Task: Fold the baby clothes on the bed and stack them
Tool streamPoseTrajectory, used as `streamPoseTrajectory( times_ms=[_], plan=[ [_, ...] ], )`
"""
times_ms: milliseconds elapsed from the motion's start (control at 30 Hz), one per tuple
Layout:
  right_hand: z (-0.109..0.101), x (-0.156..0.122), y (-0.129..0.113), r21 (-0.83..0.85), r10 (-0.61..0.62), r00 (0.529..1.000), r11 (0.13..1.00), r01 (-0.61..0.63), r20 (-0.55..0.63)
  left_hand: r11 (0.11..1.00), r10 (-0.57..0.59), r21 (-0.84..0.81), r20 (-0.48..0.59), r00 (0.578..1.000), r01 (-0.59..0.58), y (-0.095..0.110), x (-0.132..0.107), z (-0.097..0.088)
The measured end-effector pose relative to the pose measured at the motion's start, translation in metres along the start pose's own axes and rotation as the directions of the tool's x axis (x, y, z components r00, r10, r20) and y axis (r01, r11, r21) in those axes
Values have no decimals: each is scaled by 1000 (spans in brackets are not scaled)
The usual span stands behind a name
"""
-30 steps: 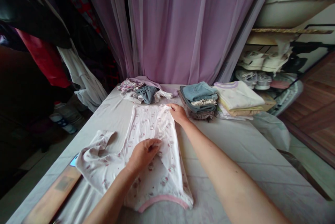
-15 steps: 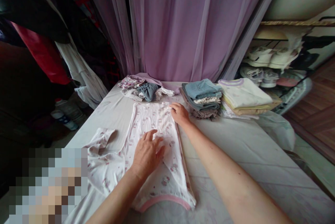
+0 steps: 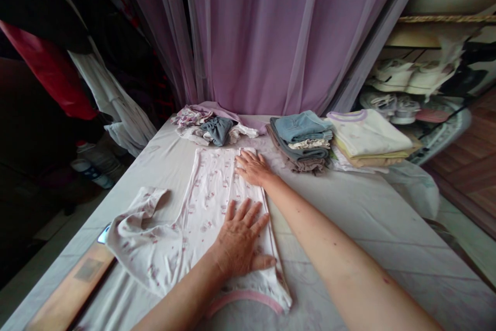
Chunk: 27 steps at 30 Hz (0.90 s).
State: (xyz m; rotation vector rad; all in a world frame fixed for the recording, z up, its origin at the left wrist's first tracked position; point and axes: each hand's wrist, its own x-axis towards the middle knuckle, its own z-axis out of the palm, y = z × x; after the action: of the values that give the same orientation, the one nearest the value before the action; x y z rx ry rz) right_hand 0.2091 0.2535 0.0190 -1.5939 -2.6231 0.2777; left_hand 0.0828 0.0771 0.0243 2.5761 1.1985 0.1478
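Observation:
A white printed garment with a pink waistband (image 3: 209, 202) lies spread on the pale sheet of the table (image 3: 349, 217), one leg folded over the other. My left hand (image 3: 240, 243) lies flat and open on its near part, fingers spread, close to the pink band. My right hand (image 3: 251, 167) rests flat and open on the far end of the folded leg. The other leg of the garment (image 3: 135, 217) trails loosely to the left.
At the back stand a folded stack of blue and grey clothes (image 3: 302, 140) and a folded stack of cream clothes (image 3: 368, 137). A loose heap of small clothes (image 3: 213, 127) lies by the purple curtain (image 3: 271, 36). A wooden board (image 3: 73, 289) shows at the near left edge.
My left hand went from pinching the cloth to lying flat, and slid nearer to the pink band. My right hand opened flat and shifted slightly left on the far end.

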Motion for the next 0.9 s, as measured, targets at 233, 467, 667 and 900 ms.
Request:
streamPoseTrajectory(
  times_ms=[233, 467, 667, 900],
  plan=[
    [1, 17, 4, -8, -2, 1000, 1000, 2, -24, 1000, -4, -26, 56, 998, 6, 12, 1, -9],
    [2, 37, 12, -26, -38, 990, 999, 35, -132, 999, -37, -11, 91, 995, 38, 19, 4, -7],
    [4, 41, 18, 86, 10, 934, 996, 22, -358, 999, -29, -20, 104, 994, 32, 16, 4, -3],
    [12, 4, 24, 583, 427, 800, 803, -121, -422, 1000, 9, 13, 117, 993, -11, 10, 3, 1]
  ],
)
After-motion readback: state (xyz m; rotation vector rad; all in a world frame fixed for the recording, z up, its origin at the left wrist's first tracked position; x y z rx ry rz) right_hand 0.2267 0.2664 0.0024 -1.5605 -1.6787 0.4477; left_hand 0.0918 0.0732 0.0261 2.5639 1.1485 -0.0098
